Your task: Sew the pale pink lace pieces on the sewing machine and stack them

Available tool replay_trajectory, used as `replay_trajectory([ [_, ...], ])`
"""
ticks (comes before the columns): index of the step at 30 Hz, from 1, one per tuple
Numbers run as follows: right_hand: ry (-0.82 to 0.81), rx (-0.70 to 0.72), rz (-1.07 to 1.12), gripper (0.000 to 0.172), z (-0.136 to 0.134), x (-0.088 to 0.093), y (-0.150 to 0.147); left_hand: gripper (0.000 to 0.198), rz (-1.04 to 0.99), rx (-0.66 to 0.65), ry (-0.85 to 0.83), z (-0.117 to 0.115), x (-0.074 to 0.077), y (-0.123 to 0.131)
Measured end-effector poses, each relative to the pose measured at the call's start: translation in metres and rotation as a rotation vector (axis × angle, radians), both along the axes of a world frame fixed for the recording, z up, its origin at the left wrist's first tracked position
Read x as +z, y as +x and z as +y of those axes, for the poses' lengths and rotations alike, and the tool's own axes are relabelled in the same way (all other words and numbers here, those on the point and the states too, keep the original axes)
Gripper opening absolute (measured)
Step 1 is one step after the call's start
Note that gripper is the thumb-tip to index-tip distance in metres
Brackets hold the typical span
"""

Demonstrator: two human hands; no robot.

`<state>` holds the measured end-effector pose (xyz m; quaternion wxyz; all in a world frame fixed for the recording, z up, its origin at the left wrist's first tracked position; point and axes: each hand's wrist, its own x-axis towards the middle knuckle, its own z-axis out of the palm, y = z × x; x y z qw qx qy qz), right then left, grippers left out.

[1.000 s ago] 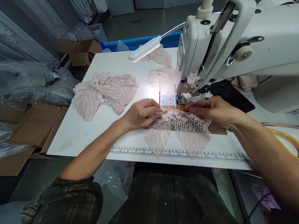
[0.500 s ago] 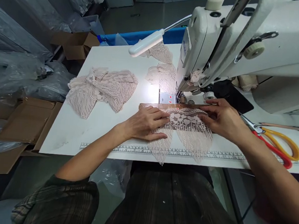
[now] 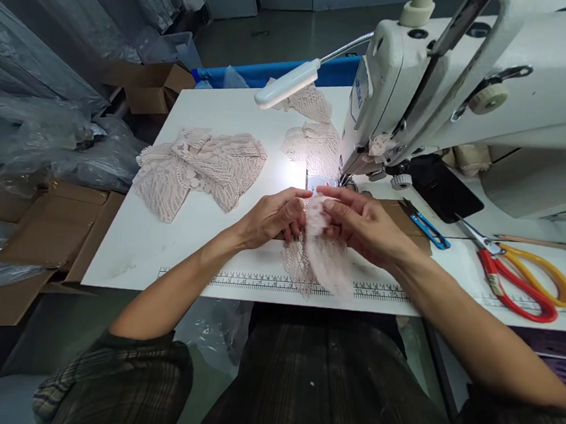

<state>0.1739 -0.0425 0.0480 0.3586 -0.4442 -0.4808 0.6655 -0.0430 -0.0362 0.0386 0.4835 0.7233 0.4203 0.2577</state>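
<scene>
A pale pink piece of lace (image 3: 325,261) hangs between my two hands, its lower part blurred by motion. My left hand (image 3: 277,218) is closed on the lace's left edge, fingers curled under. From the other side my right hand (image 3: 360,221) pinches it between thumb and fingers. Both hands are just in front of the needle area of the white sewing machine (image 3: 370,101). Under them lies a brown cardboard strip (image 3: 404,225), partly covered by the hands and lace. Blue thread snips (image 3: 426,224) rest at its right end.
More lace pieces (image 3: 202,170) lie on the white table (image 3: 127,252) at left, others (image 3: 312,146) beside the machine. Scissors (image 3: 523,270) with red and yellow handles and a black phone (image 3: 444,185) are at right. A lamp (image 3: 288,85) overhangs the table. Cardboard boxes (image 3: 61,227) stand left.
Both hands have lifted the lace off the cardboard strip and drawn closer together, gathering it between them. The right hand moved left, uncovering the blue snips. The view shifted slightly.
</scene>
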Motion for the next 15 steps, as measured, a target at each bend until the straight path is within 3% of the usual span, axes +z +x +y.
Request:
replay_trajectory([
  [2, 0.061, 0.075, -0.039, 0.065, 0.002, 0.000, 0.003, 0.077, 0.116, 0.044, -0.026, -0.001, 0.002, -0.002],
  [4, 0.229, 0.079, -0.259, 0.054, 0.004, -0.006, 0.017, 0.074, 0.248, 0.087, 0.010, -0.002, 0.004, -0.002],
  [7, 0.639, 0.100, -0.685, 0.039, 0.005, -0.023, 0.042, 0.065, 0.372, 0.087, 0.077, -0.005, 0.006, -0.001],
  [10, 0.997, 0.231, -0.913, 0.040, 0.002, -0.040, 0.053, 0.061, 0.465, 0.056, 0.126, -0.006, 0.009, -0.004],
  [12, 1.106, 0.296, -1.032, 0.042, 0.003, -0.047, 0.052, 0.063, 0.476, 0.065, 0.124, -0.004, 0.010, -0.006],
  [15, 1.137, 0.315, -1.132, 0.039, 0.010, -0.047, 0.047, 0.071, 0.452, 0.142, 0.060, 0.000, 0.009, -0.006],
])
